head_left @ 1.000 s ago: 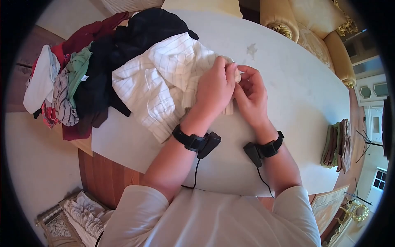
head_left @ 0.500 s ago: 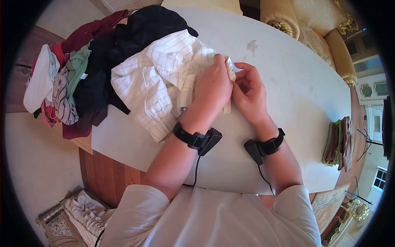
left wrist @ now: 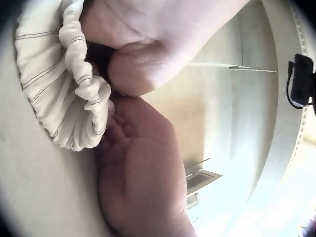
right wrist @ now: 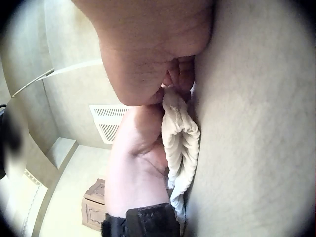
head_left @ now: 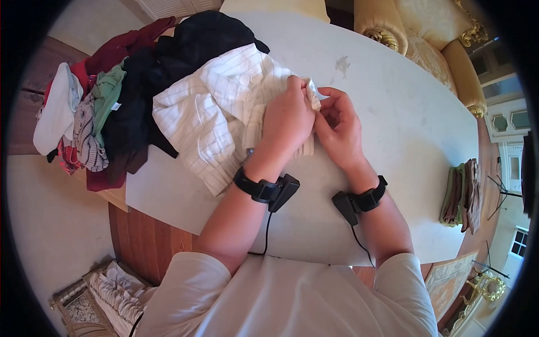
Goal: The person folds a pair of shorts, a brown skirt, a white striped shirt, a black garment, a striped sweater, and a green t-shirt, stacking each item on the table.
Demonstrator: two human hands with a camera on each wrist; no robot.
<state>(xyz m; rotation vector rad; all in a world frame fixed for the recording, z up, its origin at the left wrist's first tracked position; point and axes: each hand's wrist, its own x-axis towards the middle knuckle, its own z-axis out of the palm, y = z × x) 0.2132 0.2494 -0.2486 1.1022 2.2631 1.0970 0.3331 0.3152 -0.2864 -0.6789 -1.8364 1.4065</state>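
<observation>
A white garment with thin dark stripes (head_left: 222, 95) lies crumpled on the table. Its gathered, ruffled edge (left wrist: 81, 79) shows large in the left wrist view. My left hand (head_left: 288, 115) grips this edge between thumb and fingers, back of the hand upward. Close beside it, the right hand (head_left: 339, 126) pinches the same bunched edge (right wrist: 180, 133) with thumb and curled fingers. A small strip of fabric (head_left: 313, 94) stands up between the two hands. The fingertips are partly hidden behind the hands in both wrist views.
A heap of clothes, including a black garment (head_left: 210, 39), a green one (head_left: 109, 87) and a white one (head_left: 56, 112), lies at the left. A stack of folded clothes (head_left: 460, 195) sits at the table's (head_left: 404, 151) right edge. Gold armchairs (head_left: 466, 78) stand beyond.
Both hands have shifted slightly left. The left hand has turned a little, and more of the gathered edge now shows between the hands. The garment's body and the clothes heap stay in place.
</observation>
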